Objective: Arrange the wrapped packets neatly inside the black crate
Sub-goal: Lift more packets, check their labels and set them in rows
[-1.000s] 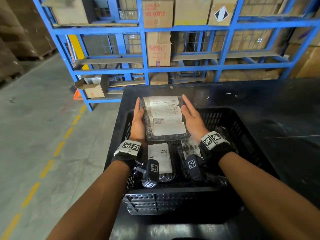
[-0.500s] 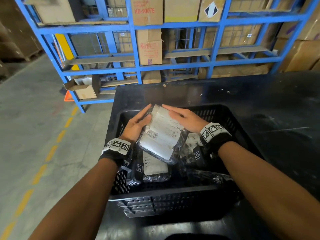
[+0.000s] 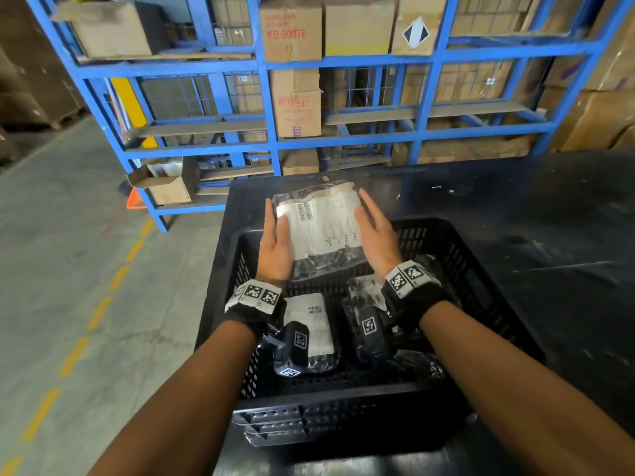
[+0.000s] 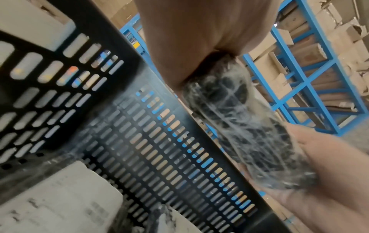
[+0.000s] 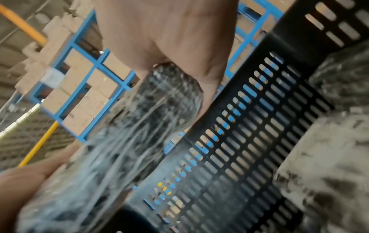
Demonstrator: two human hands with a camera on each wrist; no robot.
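A plastic-wrapped packet [image 3: 321, 231] with a white label faces up above the far rim of the black crate [image 3: 481, 262]. My left hand [image 3: 276, 243] holds its left edge with the thumb on top. My right hand [image 3: 376, 233] holds its right edge, fingers stretched along it. The left wrist view shows the packet [image 4: 239, 126] pressed between my left palm [image 4: 199, 31] and the right fingers [image 4: 319, 173]. Its wrap [image 5: 139, 126] also fills the right wrist view below my right palm [image 5: 169, 39]. Inside the crate lie a labelled packet [image 3: 311, 326] and two more [image 3: 364, 293] [image 3: 415, 365], partly hidden by my wrists.
The crate stands on a black table [image 3: 549, 218]. Blue shelving [image 3: 343, 63] loaded with cardboard boxes rises behind it. An open box [image 3: 165, 183] sits on the lowest shelf at left. Grey floor with a yellow dashed line [image 3: 99, 310] runs along the left.
Half a second ago the packet was tilted down into the crate. It is now lifted, level, turned around and farther away over the far rim, still between both hands.
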